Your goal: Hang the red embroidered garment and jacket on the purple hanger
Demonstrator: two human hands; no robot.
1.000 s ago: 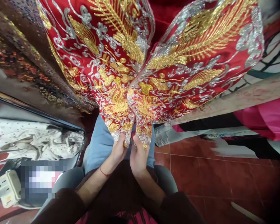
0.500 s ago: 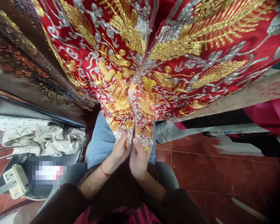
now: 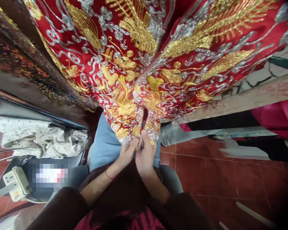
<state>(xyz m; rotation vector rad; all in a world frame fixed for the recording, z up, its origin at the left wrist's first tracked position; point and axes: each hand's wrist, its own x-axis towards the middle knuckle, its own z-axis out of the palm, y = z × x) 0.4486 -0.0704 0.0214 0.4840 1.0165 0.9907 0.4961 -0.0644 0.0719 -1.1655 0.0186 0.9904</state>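
A red garment (image 3: 86, 60) with gold and silver embroidery spreads from the top of the view down to my lap. Its two front edges meet near the bottom, with a small gap (image 3: 144, 116) between them just above my thumbs. My left hand (image 3: 127, 154) pinches the silver-trimmed lower end left of the seam, thumb on top. Beside it, my right hand (image 3: 145, 157) grips the edge right of the seam, its thumb pointing up along the opening. The fingers of both hands are hidden under the cloth.
On the left, a black chair (image 3: 74, 164) carries a spotted white cloth (image 3: 38, 137), a power strip (image 3: 15, 183) and a blurred-out item. Dark sequinned fabric (image 3: 38, 70) hangs at upper left. Folded fabrics (image 3: 230, 119) lie at right above the red tiled floor (image 3: 196, 172).
My hands have moved slightly up and closer together, bringing the two edges side by side. A small gap has opened between the edges above my thumbs.
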